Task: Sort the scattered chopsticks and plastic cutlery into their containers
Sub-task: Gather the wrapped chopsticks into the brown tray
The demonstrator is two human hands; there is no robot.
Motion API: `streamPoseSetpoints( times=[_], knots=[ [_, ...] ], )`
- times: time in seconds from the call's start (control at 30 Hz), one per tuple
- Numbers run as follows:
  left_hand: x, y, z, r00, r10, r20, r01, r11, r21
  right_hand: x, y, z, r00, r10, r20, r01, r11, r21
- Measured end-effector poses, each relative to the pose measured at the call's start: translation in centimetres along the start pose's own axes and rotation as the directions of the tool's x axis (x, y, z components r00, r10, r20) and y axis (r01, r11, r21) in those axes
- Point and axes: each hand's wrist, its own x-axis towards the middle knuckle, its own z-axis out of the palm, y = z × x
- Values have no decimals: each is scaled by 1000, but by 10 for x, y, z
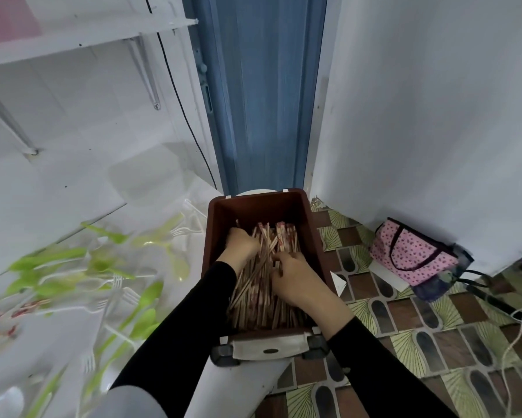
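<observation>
To do this step well, both hands should press the chopsticks (255, 286) flat and turn them all along the length of the brown box (215, 227), so more can go in later. The right hand (295, 280) curls its fingers over a few sticks near the middle. The left hand (242, 243) lies deeper in the box, fingers hidden, so I cannot tell its grip. The chopsticks are thin and wooden, some with what seems a red print, and they lie crossed and uneven. Green spoons (51, 257) and white forks (124, 292) wait on the table (72, 188).
</observation>
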Motion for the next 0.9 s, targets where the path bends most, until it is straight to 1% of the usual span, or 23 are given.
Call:
streamPoseSetpoints(
  times=[0.07,0.17,0.23,0.3,0.43,0.57,0.63,0.73,0.9],
  knots=[
    [4,-3,-4,997,71,-16,-70,994,87,1,0,0,1000,3,-3,-3,1000,-3],
    [10,-6,-7,994,108,-21,-100,969,225,2,1,0,1000,0,-4,0,1000,-3],
    [9,-5,-9,992,128,-16,-121,963,240,2,1,0,1000,4,4,-4,1000,-3],
    [7,-2,-12,993,117,-13,-111,968,226,3,1,-1,1000,5,5,-5,1000,-3],
    [8,0,-12,997,82,11,-82,957,278,3,2,0,1000,7,2,-7,1000,2],
    [6,-1,-14,995,71,63,-83,973,217,4,3,0,1000,4,-8,-4,1000,25],
    [5,1,-14,994,31,106,-50,981,187,5,4,0,1000,6,-7,-5,1000,26],
    [-2,6,-19,981,-1,192,-16,996,87,5,5,0,1000,9,-4,-9,1000,16],
    [-13,1,-24,966,17,259,2,997,-71,5,4,-2,1000,-3,-5,3,1000,17]
  ],
)
